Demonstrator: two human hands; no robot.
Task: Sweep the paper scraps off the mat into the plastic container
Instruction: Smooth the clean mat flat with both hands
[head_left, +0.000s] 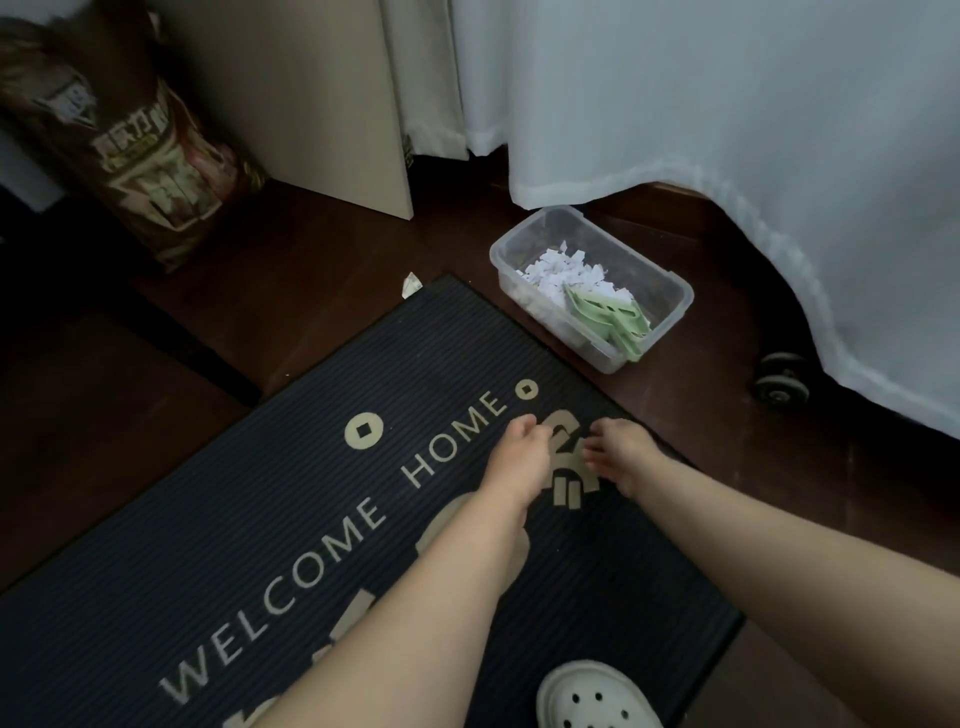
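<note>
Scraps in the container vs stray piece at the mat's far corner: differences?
The scraps are a heap of many small white bits; the stray piece is single and larger. The scraps lie in the plastic container beside a green tool; the stray piece lies on the floor by the corner of the mat. Both look like paper, off the mat.

A printed bag (145, 156) stands far left on the dark wooden floor (727, 467) beside a beige panel (311, 104); a white cloth (727, 130) hangs above a caster wheel (781, 384); a white perforated clog (597, 699) sits at the bottom edge.

Left hand (519, 460) and right hand (623, 453) hover over the mat (197, 519); paper scraps (556, 275) lie in plastic container (678, 304)
</note>
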